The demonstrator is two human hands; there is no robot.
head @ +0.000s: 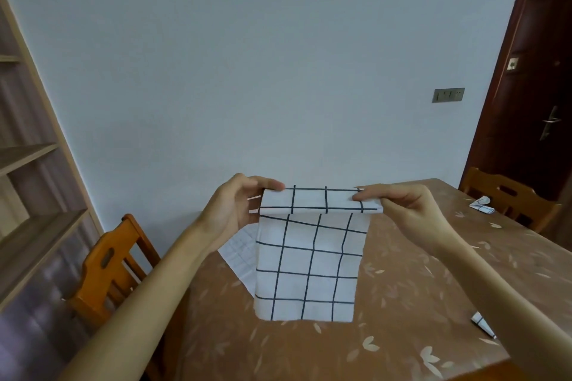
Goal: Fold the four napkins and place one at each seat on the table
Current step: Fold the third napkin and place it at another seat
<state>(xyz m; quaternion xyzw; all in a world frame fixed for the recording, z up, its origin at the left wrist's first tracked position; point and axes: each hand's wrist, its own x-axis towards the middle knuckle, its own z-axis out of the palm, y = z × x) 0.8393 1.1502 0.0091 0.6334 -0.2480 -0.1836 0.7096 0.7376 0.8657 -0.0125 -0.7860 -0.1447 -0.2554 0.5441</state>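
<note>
A white napkin with a dark grid (309, 266) hangs in the air above the table (402, 303), its top edge turned over in a narrow fold. My left hand (241, 204) pinches the left end of that fold and my right hand (399, 204) pinches the right end. Behind it another white grid napkin (240, 252) lies flat on the table, partly hidden. A folded napkin (481, 205) lies at the far right seat. One more folded napkin (483, 323) lies at the near right edge.
The table has a brown leaf-patterned cover. A wooden chair (108, 260) stands at its left side and another wooden chair (507, 195) at the far right. Wooden shelves (28, 164) fill the left wall; a dark door (532, 71) is at right.
</note>
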